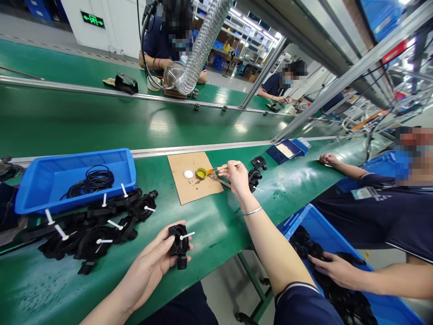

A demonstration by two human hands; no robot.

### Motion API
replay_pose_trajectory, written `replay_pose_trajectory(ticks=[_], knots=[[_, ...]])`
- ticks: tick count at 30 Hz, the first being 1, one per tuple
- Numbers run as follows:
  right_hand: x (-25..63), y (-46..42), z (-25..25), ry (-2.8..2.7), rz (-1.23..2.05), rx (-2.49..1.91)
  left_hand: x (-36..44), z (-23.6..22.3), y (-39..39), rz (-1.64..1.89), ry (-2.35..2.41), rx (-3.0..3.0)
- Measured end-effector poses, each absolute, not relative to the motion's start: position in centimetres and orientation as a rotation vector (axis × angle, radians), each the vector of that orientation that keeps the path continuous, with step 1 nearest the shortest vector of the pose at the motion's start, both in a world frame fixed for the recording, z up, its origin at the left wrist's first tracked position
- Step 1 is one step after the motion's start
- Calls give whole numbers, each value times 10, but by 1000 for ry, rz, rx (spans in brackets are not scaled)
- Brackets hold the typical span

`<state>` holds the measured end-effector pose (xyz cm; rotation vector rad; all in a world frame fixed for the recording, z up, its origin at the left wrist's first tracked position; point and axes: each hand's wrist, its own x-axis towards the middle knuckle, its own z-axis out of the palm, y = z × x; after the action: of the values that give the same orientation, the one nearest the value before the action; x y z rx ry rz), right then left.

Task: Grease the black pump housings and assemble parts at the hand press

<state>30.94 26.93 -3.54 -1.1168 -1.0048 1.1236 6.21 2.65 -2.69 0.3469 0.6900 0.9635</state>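
Observation:
My left hand [154,262] is closed around a black round plastic part [179,246] with a white pin sticking out of it, held just above the near edge of the green table. My right hand [237,177] reaches forward and pinches a thin brush [216,170] whose tip rests at a small yellow pot [201,173]. The pot and a white cap [188,174] sit on a brown cardboard sheet [192,189]. Two more black parts [255,174] lie just right of my right hand.
A pile of black parts with white pins [98,225] lies at left before a blue tray [50,180] holding black rings. A co-worker at right has one hand [334,268] in a blue bin [301,221]. Other people sit beyond the green conveyor [101,122].

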Motion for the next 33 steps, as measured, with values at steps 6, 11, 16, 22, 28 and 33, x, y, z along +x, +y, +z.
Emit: replay_pose_trajectory(ticks=[6,11,16,22,28,33], knots=[[306,258,-26,-990,1157,-1000,62,-27,27,955,691,344],[299,243,-33,-923,1270,-986,61,-31,26,961,684,342],[302,232,-46,-847,1303,-1026,61,-31,27,967,689,335],[312,224,-49,-811,1255,-1050,61,-29,28,965,695,334],[313,215,-36,-869,1164,-1018,57,-28,30,1010,701,304],[296,184,2,-1014,1177,-893,49,-17,28,1038,668,174]])
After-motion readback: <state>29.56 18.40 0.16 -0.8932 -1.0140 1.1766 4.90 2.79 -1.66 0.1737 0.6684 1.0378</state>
